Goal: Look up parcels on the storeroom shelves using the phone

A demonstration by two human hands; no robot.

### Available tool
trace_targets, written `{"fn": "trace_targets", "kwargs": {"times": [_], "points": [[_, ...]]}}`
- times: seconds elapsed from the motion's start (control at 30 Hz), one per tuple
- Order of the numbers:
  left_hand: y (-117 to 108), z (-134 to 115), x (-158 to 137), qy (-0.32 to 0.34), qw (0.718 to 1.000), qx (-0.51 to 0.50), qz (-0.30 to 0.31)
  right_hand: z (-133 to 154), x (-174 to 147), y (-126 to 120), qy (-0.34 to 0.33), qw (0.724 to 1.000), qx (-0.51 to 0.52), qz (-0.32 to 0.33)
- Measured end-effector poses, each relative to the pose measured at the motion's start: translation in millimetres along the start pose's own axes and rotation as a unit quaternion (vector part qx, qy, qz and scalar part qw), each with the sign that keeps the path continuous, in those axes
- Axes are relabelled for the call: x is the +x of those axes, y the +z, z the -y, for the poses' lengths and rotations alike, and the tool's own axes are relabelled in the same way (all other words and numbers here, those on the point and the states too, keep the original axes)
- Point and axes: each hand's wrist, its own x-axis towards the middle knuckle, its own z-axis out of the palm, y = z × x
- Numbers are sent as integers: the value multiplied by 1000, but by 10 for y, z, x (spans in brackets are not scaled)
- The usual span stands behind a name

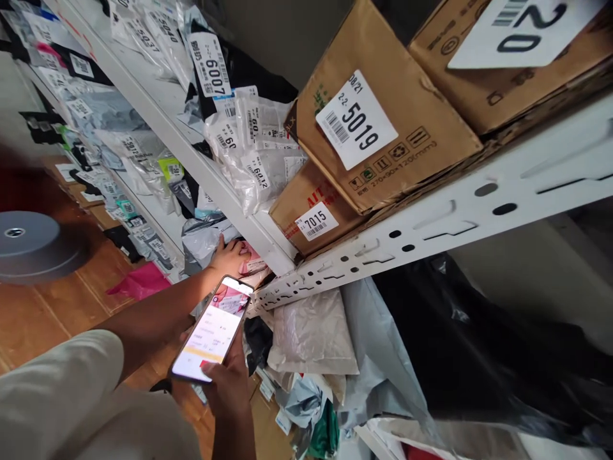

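My right hand (pixel 228 377) is wrapped round a smartphone (pixel 213 332) with a lit screen, its thumb over the lower part of the display. The phone's upper screen shows a pink picture with a white label. Beyond it, my left hand (pixel 230 257) reaches to the shelf and lies with fingers stretched on a pink package (pixel 253 260) that bears a white label. Beside that hand is a grey-and-white plastic parcel (pixel 204 239). The phone hides part of the left wrist and the parcels behind it.
A white metal shelf (pixel 460 204) carries cardboard boxes, one box (pixel 383 121) labelled 5019 and a smaller box (pixel 311 220) labelled 7015. Bagged parcels (pixel 258 172) fill the shelves leftward. A large black bag (pixel 460 338) lies below; a round grey object (pixel 41 243) is at left.
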Motion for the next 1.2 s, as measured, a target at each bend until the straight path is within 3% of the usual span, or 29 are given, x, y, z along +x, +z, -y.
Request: {"fn": "trace_targets", "kwargs": {"times": [0.27, 0.5, 0.63, 0.77, 0.97, 1.2], "points": [[0, 18, 26, -3, 1000, -13, 16, -73, -268, 54, 57, 997, 35, -28], [-66, 15, 38, -15, 997, -27, 70, -188, -379, -22, 40, 997, 54, -39], [-197, -25, 22, -39, 990, -47, 131, -207, -395, 17, 37, 996, 81, -4], [-323, -176, 11, -64, 981, -49, 177, -297, -383, 40, -11, 994, 107, 6], [-313, -234, 261, -102, 979, -50, 170, -405, -301, 88, -45, 992, 106, -44], [-203, 25, 226, -28, 986, -100, 128, -617, -227, 40, -78, 987, 113, -86]]}}
